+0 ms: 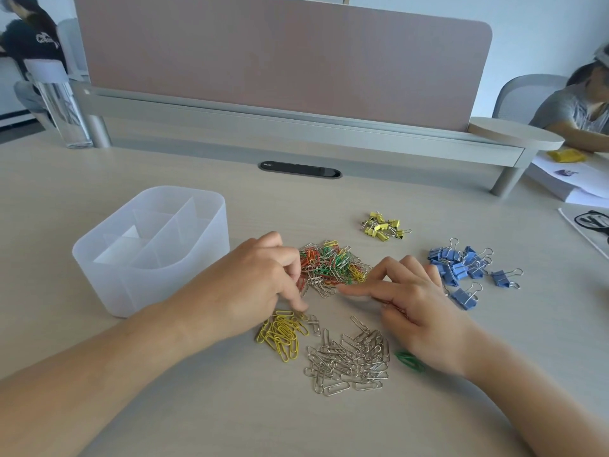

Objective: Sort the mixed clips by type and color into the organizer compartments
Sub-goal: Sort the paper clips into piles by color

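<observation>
On the desk in the head view, your left hand has its fingers curled between the mixed paper clips and the yellow paper clips. Your right hand arches over that mixed pile's right edge with one digit straight; I cannot tell whether either hand pinches a clip. Silver paper clips, green paper clips, yellow binder clips and blue binder clips lie in separate heaps, apparently staged so each lot transfers together to the organizer at left, which is not yet loaded.

On the pale table a frosted organizer stands left of the left hand. Blue binder clips lie beside the right hand.
</observation>
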